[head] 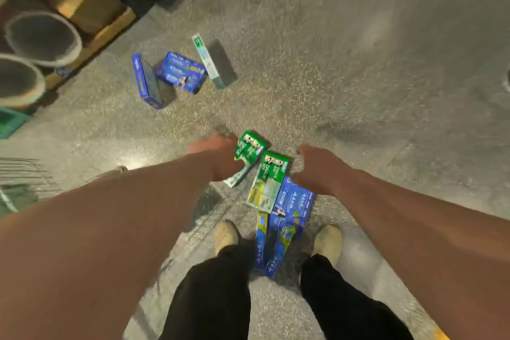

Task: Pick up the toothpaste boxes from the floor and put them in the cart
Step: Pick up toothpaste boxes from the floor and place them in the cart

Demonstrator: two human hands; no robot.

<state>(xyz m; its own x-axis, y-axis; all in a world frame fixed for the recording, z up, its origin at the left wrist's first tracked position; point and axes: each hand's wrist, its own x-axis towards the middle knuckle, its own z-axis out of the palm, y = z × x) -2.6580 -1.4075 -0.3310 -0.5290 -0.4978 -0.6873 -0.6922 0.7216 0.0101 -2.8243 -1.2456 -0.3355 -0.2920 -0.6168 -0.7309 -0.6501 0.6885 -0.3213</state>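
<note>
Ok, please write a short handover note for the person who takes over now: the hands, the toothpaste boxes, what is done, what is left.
Left hand: at the upper green box; blur hides whether it grips.
Right hand: looks open, holds nothing, above the near pile.
Near pile, by the feet: second green box, large blue box, narrow blue box.
Further off: far left blue box, far right blue box, pale green box.
Done: nothing that I can see; no cart clearly in view.
Left: all seven boxes must go in the cart.
</note>
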